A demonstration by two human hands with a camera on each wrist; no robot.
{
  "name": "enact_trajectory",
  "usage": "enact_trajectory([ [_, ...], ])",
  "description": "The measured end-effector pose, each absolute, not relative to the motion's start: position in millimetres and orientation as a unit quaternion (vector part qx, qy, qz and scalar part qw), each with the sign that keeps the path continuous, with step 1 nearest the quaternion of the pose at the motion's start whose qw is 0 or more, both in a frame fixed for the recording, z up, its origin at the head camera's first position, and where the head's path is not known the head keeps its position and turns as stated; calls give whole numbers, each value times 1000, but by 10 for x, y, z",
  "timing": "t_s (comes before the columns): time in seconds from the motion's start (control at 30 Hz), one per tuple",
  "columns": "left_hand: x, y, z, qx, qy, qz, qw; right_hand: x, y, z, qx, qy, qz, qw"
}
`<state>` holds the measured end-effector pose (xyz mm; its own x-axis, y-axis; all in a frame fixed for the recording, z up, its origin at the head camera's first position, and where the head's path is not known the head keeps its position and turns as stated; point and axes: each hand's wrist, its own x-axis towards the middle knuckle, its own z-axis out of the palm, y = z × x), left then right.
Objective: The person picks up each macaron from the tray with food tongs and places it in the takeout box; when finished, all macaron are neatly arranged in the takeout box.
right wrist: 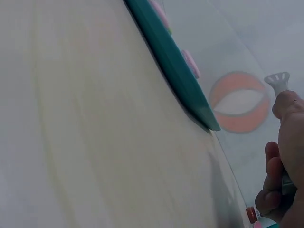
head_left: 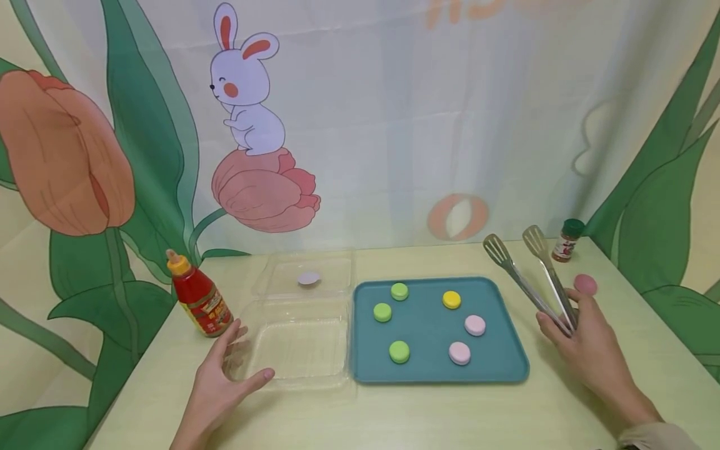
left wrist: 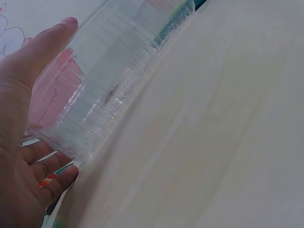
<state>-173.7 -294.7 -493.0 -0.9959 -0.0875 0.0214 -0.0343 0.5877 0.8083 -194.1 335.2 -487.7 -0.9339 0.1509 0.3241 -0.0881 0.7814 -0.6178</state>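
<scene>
Near the left front corner of a clear plastic clamshell box (head_left: 302, 379), my left hand (head_left: 216, 378) has its thumb and fingers spread. The left wrist view shows the hand (left wrist: 28, 128) beside the box wall (left wrist: 102, 90); whether it touches is hard to tell. The box lid lies folded back, with a pale oval spot on it. My right hand (head_left: 590, 350) grips metal tongs (head_left: 525, 287) near their joined end, their slotted heads apart and pointing away. Right of the box sits a teal tray (head_left: 427, 373) holding green macarons (head_left: 399, 352), a yellow macaron (head_left: 452, 300) and pink macarons (head_left: 475, 325).
A red sauce bottle (head_left: 204, 299) with a yellow cap stands beyond my left hand. At the back right are a green-capped spice jar (head_left: 567, 240) and a darker pink round piece (head_left: 585, 284). A printed curtain (head_left: 382, 125) hangs behind the table.
</scene>
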Motion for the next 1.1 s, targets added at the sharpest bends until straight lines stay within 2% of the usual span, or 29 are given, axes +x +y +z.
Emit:
enact_trajectory([
  [0.43,-1737,-2939,-4881,35,-891,-451,28,-1925,3089,-4712,76,-939,313,123],
  [1.1,-1721,-2946,-4889,22,-890,-454,41,-2073,3205,-4614,156,-953,260,20],
])
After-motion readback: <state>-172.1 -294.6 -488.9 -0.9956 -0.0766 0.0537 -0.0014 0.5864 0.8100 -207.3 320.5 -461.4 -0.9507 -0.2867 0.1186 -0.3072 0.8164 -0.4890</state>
